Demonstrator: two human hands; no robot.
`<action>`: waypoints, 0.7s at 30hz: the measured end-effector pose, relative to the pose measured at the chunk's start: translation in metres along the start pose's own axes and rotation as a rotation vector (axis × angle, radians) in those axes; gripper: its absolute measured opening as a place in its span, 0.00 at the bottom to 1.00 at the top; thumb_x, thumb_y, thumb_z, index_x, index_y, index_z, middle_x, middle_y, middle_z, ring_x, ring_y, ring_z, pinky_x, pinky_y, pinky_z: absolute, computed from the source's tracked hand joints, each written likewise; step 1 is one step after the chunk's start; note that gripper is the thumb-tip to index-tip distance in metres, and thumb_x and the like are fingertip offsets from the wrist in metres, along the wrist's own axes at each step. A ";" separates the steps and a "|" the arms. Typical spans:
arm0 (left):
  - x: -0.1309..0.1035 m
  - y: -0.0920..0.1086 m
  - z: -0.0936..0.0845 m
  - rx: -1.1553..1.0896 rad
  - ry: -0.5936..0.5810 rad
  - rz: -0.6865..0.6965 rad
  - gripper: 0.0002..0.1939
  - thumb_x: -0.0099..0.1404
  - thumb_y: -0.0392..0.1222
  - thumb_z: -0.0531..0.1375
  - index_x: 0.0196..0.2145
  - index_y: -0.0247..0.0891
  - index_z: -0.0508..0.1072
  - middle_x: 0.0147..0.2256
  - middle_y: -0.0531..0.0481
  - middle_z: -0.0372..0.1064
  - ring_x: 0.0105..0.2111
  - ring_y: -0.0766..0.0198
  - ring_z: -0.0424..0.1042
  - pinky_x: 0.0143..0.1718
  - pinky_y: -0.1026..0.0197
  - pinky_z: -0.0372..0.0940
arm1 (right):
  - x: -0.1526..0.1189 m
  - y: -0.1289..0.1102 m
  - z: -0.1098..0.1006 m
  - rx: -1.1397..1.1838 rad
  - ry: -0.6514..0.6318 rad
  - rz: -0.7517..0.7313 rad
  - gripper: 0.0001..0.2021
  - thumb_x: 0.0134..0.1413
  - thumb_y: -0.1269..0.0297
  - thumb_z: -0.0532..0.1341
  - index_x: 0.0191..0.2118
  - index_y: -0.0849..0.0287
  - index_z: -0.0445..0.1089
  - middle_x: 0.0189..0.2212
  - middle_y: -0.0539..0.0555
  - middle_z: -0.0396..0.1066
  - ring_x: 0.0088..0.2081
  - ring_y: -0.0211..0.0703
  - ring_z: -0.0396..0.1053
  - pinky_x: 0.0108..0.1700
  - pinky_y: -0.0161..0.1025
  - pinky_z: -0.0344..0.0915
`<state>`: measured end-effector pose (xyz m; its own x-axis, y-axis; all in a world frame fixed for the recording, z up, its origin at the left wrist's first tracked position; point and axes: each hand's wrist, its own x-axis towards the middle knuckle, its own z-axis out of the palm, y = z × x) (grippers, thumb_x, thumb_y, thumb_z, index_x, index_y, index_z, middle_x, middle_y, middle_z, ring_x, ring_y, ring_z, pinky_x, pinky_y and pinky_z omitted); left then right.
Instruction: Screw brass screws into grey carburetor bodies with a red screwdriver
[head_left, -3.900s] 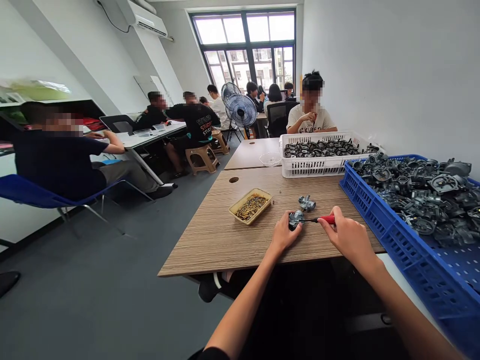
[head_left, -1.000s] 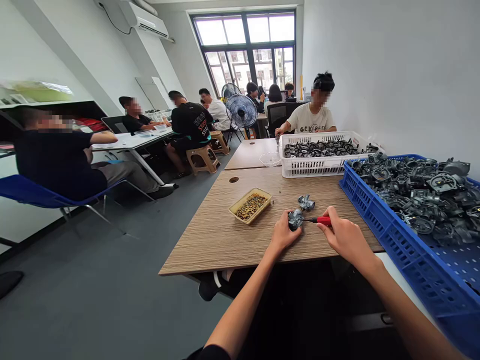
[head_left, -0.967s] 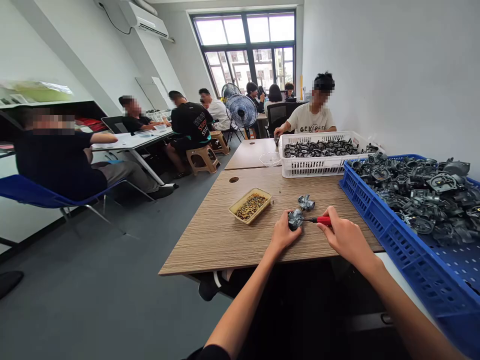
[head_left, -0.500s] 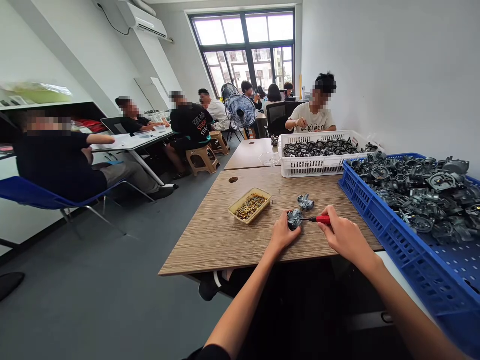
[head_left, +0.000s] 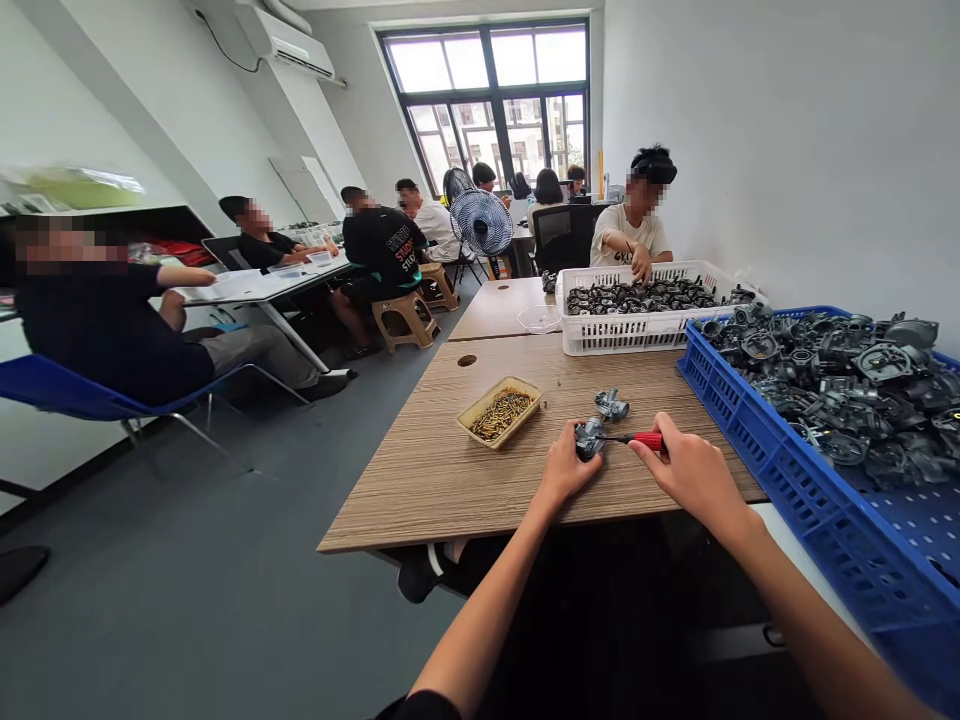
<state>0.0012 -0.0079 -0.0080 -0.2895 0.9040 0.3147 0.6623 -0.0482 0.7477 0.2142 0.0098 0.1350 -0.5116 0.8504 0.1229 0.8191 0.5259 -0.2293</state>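
Note:
My left hand (head_left: 568,462) is closed around a grey metal carburetor body (head_left: 590,438), steadying it at the table's near side. In my right hand (head_left: 690,462) is a screwdriver with a red handle (head_left: 646,440). Its dark shaft points left and its tip meets the carburetor body; the exact contact spot is too small to make out. Just beyond my left hand lies a second carburetor body (head_left: 612,405). To the left, a cream plastic tray (head_left: 480,440) holds many small brass-coloured parts.
A blue crate (head_left: 757,455) heaped with carburetor parts stands at my right. Behind it, a white basket (head_left: 637,335) holds more, with a co-worker's hand (head_left: 640,263) in it. The wooden table (head_left: 405,480) ends at left. Other people sit along another table (head_left: 255,290).
The thumb of my right hand has shifted slightly along the screwdriver handle. My left hand stays in place. Across the table, the co-worker's hand has come down into the white basket.

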 end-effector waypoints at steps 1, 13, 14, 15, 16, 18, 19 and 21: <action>0.000 0.000 0.000 -0.001 0.001 0.003 0.27 0.59 0.44 0.64 0.55 0.42 0.63 0.45 0.47 0.75 0.44 0.56 0.75 0.48 0.55 0.67 | 0.000 0.000 0.000 -0.001 0.004 0.002 0.15 0.71 0.47 0.53 0.41 0.53 0.61 0.28 0.52 0.77 0.31 0.50 0.76 0.29 0.37 0.48; 0.000 0.001 0.000 -0.006 0.004 0.006 0.27 0.59 0.43 0.64 0.55 0.42 0.63 0.46 0.46 0.74 0.44 0.55 0.75 0.49 0.54 0.67 | 0.001 0.002 0.006 -0.024 0.061 -0.001 0.17 0.70 0.45 0.52 0.36 0.53 0.63 0.25 0.51 0.75 0.29 0.48 0.74 0.28 0.37 0.45; 0.000 0.000 0.000 -0.006 0.004 0.001 0.27 0.59 0.43 0.64 0.55 0.43 0.63 0.46 0.46 0.74 0.45 0.55 0.75 0.49 0.54 0.67 | 0.001 0.002 0.006 -0.025 0.065 0.000 0.17 0.69 0.45 0.53 0.36 0.53 0.63 0.25 0.51 0.74 0.29 0.48 0.74 0.29 0.37 0.45; 0.000 0.000 0.001 -0.006 0.003 -0.002 0.27 0.59 0.43 0.64 0.55 0.43 0.63 0.47 0.46 0.74 0.45 0.55 0.75 0.50 0.53 0.67 | 0.001 0.001 0.005 -0.025 0.068 0.005 0.17 0.69 0.46 0.53 0.36 0.53 0.64 0.25 0.51 0.74 0.28 0.47 0.73 0.29 0.36 0.45; -0.001 0.000 0.001 -0.004 0.003 -0.005 0.28 0.59 0.43 0.64 0.55 0.43 0.63 0.47 0.46 0.74 0.45 0.55 0.75 0.50 0.53 0.67 | 0.002 0.002 0.004 -0.022 0.073 0.013 0.17 0.69 0.46 0.54 0.36 0.53 0.64 0.25 0.51 0.74 0.28 0.47 0.73 0.29 0.36 0.45; -0.001 0.000 0.001 0.003 0.002 -0.007 0.28 0.59 0.43 0.64 0.56 0.43 0.63 0.48 0.46 0.74 0.46 0.54 0.75 0.50 0.53 0.67 | 0.003 0.004 0.000 0.001 0.094 0.050 0.16 0.68 0.46 0.55 0.36 0.53 0.65 0.25 0.51 0.74 0.28 0.46 0.72 0.29 0.36 0.45; -0.001 -0.001 0.001 0.007 0.002 -0.009 0.28 0.59 0.43 0.64 0.56 0.43 0.63 0.48 0.46 0.74 0.46 0.54 0.75 0.50 0.53 0.67 | 0.004 0.007 -0.002 0.022 0.114 0.076 0.16 0.68 0.46 0.55 0.36 0.53 0.66 0.25 0.51 0.74 0.28 0.46 0.71 0.30 0.36 0.45; -0.001 -0.001 0.001 0.019 0.003 -0.011 0.27 0.59 0.44 0.64 0.56 0.42 0.63 0.48 0.46 0.74 0.46 0.54 0.75 0.50 0.53 0.67 | 0.007 0.014 -0.007 0.070 0.170 0.144 0.16 0.67 0.46 0.55 0.36 0.53 0.66 0.25 0.50 0.74 0.28 0.45 0.71 0.30 0.36 0.46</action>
<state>0.0019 -0.0083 -0.0095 -0.2987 0.9032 0.3081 0.6720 -0.0301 0.7399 0.2245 0.0231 0.1396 -0.3349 0.9101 0.2441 0.8572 0.4018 -0.3222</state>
